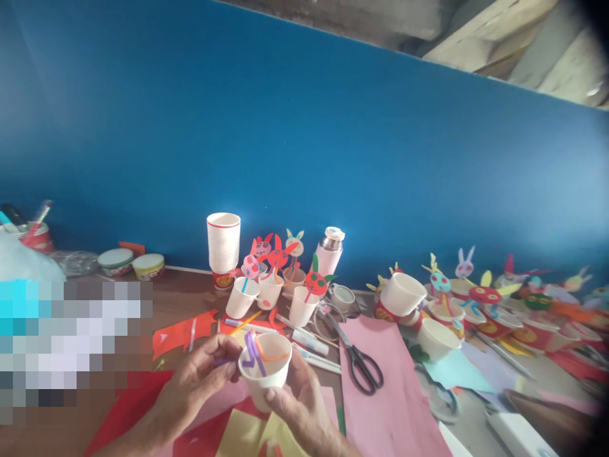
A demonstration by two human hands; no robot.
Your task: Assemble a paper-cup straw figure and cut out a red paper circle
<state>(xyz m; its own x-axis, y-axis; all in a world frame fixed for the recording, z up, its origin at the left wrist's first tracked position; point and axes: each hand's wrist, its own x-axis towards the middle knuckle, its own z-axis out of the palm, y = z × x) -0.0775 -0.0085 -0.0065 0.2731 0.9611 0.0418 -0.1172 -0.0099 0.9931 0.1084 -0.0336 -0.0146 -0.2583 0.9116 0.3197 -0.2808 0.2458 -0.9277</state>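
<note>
Wrapped in my right hand (304,400), the paper cup (267,383) sits mouth-up by yellow paper (236,435), probably steadied for my left hand (207,365), fingers narrowed beside the purple strips (257,359); whether they pinch one, I can't tell.

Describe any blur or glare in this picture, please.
Head view: paper figures at far right look blurred, while the held paper cup looks clearer; head view: pale sheen on the blue wall panel toward both ends; head view: dark right-hand corners and blocky pixelation at lower left.
</note>
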